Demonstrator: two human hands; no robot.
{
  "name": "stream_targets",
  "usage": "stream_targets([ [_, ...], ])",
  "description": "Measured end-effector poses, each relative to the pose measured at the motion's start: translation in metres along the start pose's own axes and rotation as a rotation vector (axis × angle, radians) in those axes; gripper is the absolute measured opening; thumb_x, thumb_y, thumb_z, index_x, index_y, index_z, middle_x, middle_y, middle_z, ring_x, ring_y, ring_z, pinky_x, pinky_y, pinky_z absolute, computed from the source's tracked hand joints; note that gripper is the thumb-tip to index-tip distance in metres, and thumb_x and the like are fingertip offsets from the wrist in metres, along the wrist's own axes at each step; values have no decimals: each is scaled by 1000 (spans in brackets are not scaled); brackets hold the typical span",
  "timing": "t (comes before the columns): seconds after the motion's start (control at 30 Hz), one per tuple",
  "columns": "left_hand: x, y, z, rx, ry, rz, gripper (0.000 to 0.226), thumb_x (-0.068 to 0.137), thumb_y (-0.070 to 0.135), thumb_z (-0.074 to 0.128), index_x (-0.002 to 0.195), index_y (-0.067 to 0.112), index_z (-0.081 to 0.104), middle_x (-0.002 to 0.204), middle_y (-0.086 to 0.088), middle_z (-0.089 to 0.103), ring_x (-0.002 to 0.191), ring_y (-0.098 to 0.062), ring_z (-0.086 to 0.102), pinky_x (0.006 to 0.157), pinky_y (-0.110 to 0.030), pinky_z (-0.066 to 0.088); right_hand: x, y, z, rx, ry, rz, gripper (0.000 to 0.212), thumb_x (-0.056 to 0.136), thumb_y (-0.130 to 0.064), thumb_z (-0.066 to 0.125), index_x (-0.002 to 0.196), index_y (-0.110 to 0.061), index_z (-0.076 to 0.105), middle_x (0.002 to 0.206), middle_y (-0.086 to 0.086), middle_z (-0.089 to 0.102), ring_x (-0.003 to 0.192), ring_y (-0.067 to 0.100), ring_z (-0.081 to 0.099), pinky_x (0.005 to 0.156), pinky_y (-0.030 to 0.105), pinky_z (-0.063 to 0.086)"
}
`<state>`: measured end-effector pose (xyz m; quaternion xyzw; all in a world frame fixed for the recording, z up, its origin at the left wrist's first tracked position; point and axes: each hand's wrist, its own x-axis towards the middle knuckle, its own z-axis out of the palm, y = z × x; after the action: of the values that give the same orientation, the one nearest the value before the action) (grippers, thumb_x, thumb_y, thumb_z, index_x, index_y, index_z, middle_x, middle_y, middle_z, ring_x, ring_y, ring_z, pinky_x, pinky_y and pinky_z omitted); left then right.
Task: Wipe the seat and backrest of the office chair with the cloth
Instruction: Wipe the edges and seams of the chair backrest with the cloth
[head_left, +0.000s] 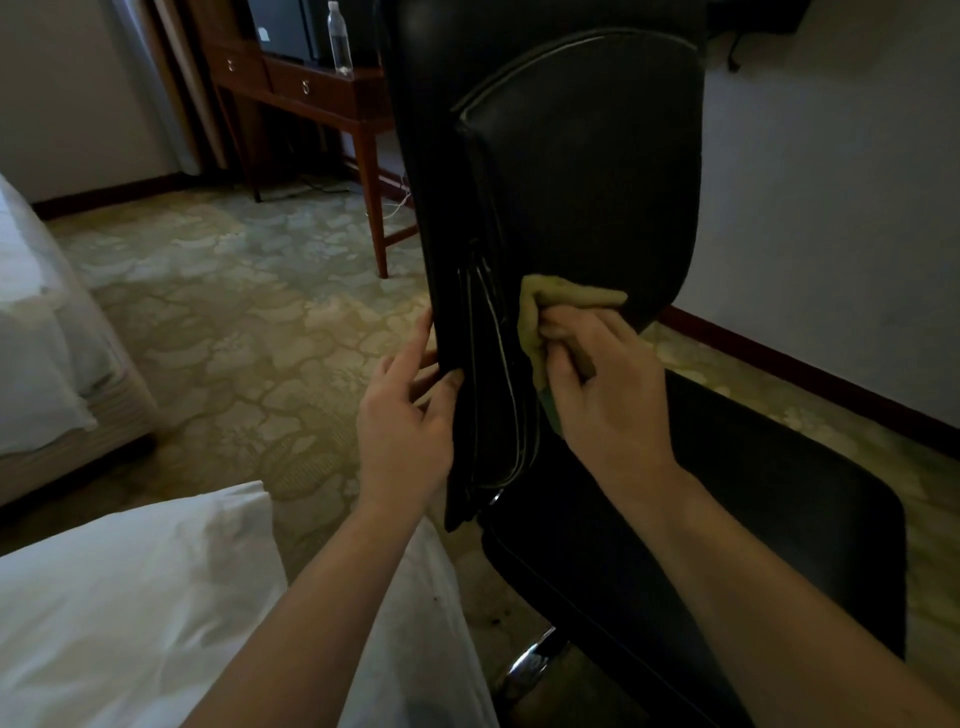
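Office chair (519, 78), black and leather-like, standing on the patterned carpet (234, 322) close in front, between the bed (130, 597) and the wall. Backrest (597, 197) upright and turned almost edge-on; seat (769, 493) below it, toward the right.

Cloth (561, 296), yellow-green, bunched and pressed against the lower padded face of the backrest, a little above the meeting with the seat. Probably bunched so for firmer pressure and for reaching along the seam beside the stitched piping.

Right hand (608, 395) closed around the cloth, fingers curled over the wad, knuckles up, forearm coming from the lower right across the seat.

Left hand (405, 415) pinching the near edge of the backrest, thumb on the front side, fingers reaching behind the edge, forearm rising from the lower left. Most likely held so for steadying: a chair on a single chrome post (524, 670), easily turned away under the push of wiping.

Judged stage: lower backrest in work; upper part and seat perhaps not yet wiped, impossible to tell from the dark surface.

Far behind, a wooden counter (322, 93) with drawers, a water bottle (338, 36) upright on it.
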<state>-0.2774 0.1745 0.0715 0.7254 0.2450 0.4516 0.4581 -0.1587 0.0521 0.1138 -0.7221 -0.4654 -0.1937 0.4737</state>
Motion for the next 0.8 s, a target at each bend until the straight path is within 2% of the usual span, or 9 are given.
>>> stream_targets([
  [0.07, 0, 1, 0, -1, -3, -3, 65, 99, 8, 62, 142, 51, 40, 122, 13, 60, 113, 4, 63, 96, -29, 57, 11, -7, 1, 3, 41, -26, 21, 96, -5, 60, 115, -8, 69, 113, 4, 66, 100, 8, 62, 89, 21, 53],
  [0.17, 0, 3, -1, -28, -6, -17, 64, 99, 6, 62, 143, 47, 40, 120, 15, 60, 112, 5, 63, 94, -23, 56, 14, -10, 8, 5, 27, -22, 19, 97, -8, 58, 113, -8, 68, 110, 4, 64, 97, 13, 63, 85, 30, 56],
  [0.27, 1, 3, -1, -22, 2, -16, 64, 99, 7, 62, 143, 48, 41, 122, 13, 60, 113, 4, 63, 94, -26, 57, 1, -4, 14, -15, 8, 35, 16, 97, -11, 56, 108, -9, 69, 109, 3, 60, 90, 11, 61, 80, 30, 56],
  [0.37, -1, 3, 0, -53, 11, -45, 65, 99, 9, 63, 137, 58, 42, 121, 15, 59, 113, 0, 65, 95, -32, 58, -23, 5, 17, -36, -30, 78, 14, 96, -11, 56, 103, -6, 68, 106, 5, 58, 83, 12, 59, 73, 31, 56],
  [0.43, -2, 4, 1, -57, 15, -48, 65, 99, 12, 64, 135, 61, 41, 119, 15, 59, 112, 0, 66, 95, -32, 58, -34, 10, 15, -27, -62, 101, 12, 96, -8, 58, 100, -6, 69, 104, 3, 58, 81, 10, 58, 72, 27, 54],
  [0.53, -2, 3, 2, -68, 8, -46, 63, 99, 10, 63, 139, 55, 43, 121, 13, 60, 112, 1, 65, 95, -30, 58, -25, 9, 5, 23, -71, 131, 14, 94, -2, 61, 99, -9, 70, 101, -1, 59, 83, 1, 56, 76, 12, 46],
  [0.63, -1, 4, 1, -55, 3, -45, 63, 99, 8, 63, 142, 50, 43, 124, 10, 61, 114, 2, 64, 95, -32, 58, -2, 0, -1, 46, -17, 117, 19, 93, -1, 61, 104, -12, 71, 103, -4, 61, 84, -6, 56, 78, 7, 43],
  [0.8, 0, 6, -2, -82, 11, -56, 68, 98, 6, 64, 130, 62, 44, 124, 4, 65, 111, -2, 67, 94, -33, 59, 19, -13, 5, 33, 18, 92, 21, 94, -4, 60, 108, -15, 71, 106, -10, 57, 88, -12, 54, 80, 4, 42],
])
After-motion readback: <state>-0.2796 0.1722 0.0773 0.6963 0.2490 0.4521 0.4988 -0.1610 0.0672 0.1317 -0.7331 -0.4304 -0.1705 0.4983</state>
